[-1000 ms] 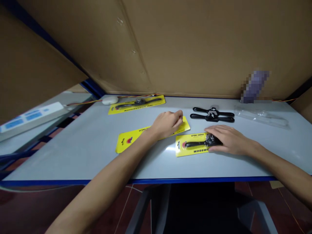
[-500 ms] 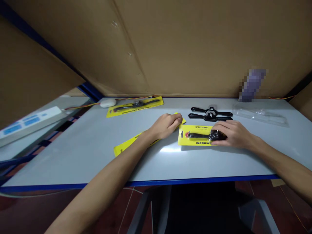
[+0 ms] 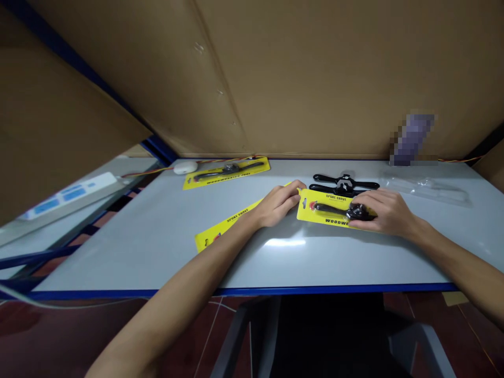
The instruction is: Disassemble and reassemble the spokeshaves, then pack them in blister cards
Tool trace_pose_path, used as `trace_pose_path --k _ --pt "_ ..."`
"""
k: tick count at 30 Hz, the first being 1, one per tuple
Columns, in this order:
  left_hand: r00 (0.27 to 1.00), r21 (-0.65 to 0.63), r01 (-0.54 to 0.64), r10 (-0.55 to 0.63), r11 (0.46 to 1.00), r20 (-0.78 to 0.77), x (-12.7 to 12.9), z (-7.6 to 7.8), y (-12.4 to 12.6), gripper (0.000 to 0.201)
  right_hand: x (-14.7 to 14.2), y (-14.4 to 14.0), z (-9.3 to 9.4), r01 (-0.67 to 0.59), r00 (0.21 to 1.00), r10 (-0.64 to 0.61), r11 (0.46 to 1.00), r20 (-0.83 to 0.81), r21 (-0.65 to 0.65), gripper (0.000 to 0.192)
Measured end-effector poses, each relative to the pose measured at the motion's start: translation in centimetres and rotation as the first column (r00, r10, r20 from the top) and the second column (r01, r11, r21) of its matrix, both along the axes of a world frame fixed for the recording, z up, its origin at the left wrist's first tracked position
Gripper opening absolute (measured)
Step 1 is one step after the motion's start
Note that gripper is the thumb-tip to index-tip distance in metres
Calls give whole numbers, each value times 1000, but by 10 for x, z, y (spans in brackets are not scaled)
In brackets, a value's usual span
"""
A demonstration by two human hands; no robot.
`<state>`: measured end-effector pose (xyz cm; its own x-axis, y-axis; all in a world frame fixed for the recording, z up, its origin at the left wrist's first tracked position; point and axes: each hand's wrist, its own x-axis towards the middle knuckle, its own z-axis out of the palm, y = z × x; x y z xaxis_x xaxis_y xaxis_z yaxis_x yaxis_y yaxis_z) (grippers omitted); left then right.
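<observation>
My right hand (image 3: 388,211) grips the right part of a carded spokeshave (image 3: 331,209), its thumb below and fingers over the black tool under clear plastic. The card's left end shows, tilted slightly on the table. My left hand (image 3: 277,203) is closed over the far end of a yellow spoke shave card (image 3: 236,219), which slants toward me; forearm and hand hide much of it. The left fingertips come close to the carded spokeshave's upper left corner. Just behind that package, two black spokeshaves (image 3: 345,182) lie side by side without packaging.
Another carded spokeshave (image 3: 228,172) lies at the back left beside a white rounded device (image 3: 185,167) on a cable. Clear plastic packaging (image 3: 429,190) lies at the right. A power strip (image 3: 74,197) is at the left. Brown panels enclose the blue-edged table (image 3: 275,262).
My right hand has tilted the carded spokeshave and moved it slightly away from me, closer to the bare spokeshaves. My left fingers have stretched a little toward it. The view has shifted slightly.
</observation>
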<state>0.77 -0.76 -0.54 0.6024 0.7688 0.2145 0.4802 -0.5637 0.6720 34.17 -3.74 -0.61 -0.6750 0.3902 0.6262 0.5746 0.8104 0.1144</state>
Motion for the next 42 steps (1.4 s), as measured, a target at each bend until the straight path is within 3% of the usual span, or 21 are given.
trace_pose_path --k 8,17,31,38,42 --pt "992 53 52 -58 997 111 0 -4 -1 33 1 0 1 -25 997 25 1000 -70 -2 26" --pt "987 36 75 -79 997 138 -1 -10 0 41 -2 -2 6 -42 996 44 999 -80 21 25" --pt "972 -83 86 -65 993 227 3 -10 -2 46 -1 -2 5 -50 993 48 999 -107 -20 20" --pt "969 -125 90 -58 988 239 3 -9 -4 47 0 -3 7 27 997 -35 992 -68 -121 23" --pt "966 -145 95 -56 985 254 3 -10 -4 48 0 -3 7 9 997 -16 995 -69 -104 22"
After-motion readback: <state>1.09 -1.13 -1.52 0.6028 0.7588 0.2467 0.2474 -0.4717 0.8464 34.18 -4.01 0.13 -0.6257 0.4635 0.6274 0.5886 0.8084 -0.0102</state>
